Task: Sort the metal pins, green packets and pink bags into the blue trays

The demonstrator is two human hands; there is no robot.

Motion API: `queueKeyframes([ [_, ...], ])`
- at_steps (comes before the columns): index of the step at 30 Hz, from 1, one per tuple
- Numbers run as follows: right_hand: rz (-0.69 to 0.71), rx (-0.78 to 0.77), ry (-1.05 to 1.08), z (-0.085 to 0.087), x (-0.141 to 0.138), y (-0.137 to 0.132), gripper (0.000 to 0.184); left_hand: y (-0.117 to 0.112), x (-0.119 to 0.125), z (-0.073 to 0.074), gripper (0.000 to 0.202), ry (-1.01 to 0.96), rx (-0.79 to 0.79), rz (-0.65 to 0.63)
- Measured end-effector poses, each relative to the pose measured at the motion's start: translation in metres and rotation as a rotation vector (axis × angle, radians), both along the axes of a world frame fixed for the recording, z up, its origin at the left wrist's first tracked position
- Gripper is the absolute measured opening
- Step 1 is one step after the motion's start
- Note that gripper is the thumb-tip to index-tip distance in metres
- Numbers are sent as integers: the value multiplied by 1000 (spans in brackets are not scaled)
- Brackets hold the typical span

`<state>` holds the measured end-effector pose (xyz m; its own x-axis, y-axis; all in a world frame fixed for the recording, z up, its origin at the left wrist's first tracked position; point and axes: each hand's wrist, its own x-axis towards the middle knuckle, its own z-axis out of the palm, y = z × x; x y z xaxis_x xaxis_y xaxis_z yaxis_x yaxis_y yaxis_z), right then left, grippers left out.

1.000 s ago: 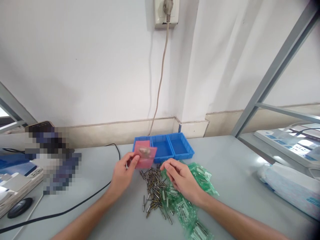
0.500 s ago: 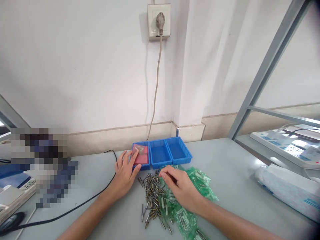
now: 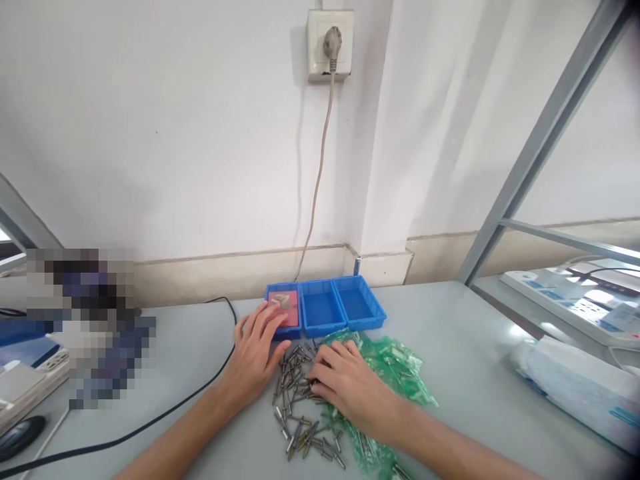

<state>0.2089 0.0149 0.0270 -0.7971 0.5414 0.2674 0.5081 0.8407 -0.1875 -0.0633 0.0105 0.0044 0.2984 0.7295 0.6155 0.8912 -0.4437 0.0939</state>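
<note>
My left hand [image 3: 257, 343] is spread over the front of the left blue bin, its fingertips at a red packet [image 3: 293, 317] with a small clear bag [image 3: 283, 301] on top. It holds nothing that I can see. My right hand [image 3: 353, 385] hovers low over the right side of a loose pile of metal pop rivets [image 3: 295, 437], fingers bent and apart, tips among the rivets. Whether a rivet lies under them is hidden. Green plastic bags [image 3: 403, 367] with more rivets inside lie under and beside this hand.
A middle blue bin [image 3: 323, 308] and a right blue bin [image 3: 359, 303] adjoin the left one. A black cable [image 3: 165, 413] crosses the table's left side near a mouse [image 3: 23, 435]. A tissue pack [image 3: 580, 387] and power strip [image 3: 565, 300] lie right, beside a metal post [image 3: 525, 167].
My right hand has opened its fingers and come down onto the rivets, which lie more spread out. My left hand has drawn back slightly from the red packet. The view has shifted a little.
</note>
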Motion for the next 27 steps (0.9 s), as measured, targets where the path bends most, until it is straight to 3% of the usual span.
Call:
queueKeyframes([
  [2,-16,30,-3,-4,0,2,6,-7,3,5,31,-15,3,-173],
  [5,-53,4,49,-6,1,4,11,-18,12,12,35,10,-121,-429],
  [10,-75,-188,329,-5,3,11,16,-25,25,17,61,52,-348,-386],
  [18,-142,-295,489,-4,4,11,17,-18,19,12,25,-19,-426,-302],
  [25,-201,-392,562,-3,4,15,17,-16,18,10,20,-59,-409,-322],
  [27,-238,-457,625,-2,5,17,27,-16,17,9,21,-57,-402,-321],
])
